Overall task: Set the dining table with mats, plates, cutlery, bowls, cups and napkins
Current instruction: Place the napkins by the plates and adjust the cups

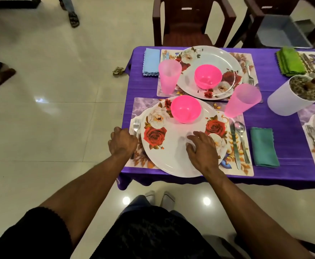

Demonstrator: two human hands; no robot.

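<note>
Two pink bowls [185, 108] [208, 76], two pink cups [169, 75] [242, 100] and three napkins: blue [151, 61], teal [263, 146], green [290, 61]. Two whole rose plates [171, 146] [211, 58], with slivers of more at the right edge. One white pot [283, 101].

Two dark chairs [192, 21] behind the purple-clothed table [287, 120]; white pot [291, 98] on it.

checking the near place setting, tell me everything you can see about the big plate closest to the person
The near plate is large, round and white, glossy like melamine, printed with red and cream roses and gold leaves. It lies flat on a purple marbled placemat at the table's near edge. A pink bowl sits on its far part. The right hand rests on it, fingers spread; the left hand is just beyond its left rim.
</note>
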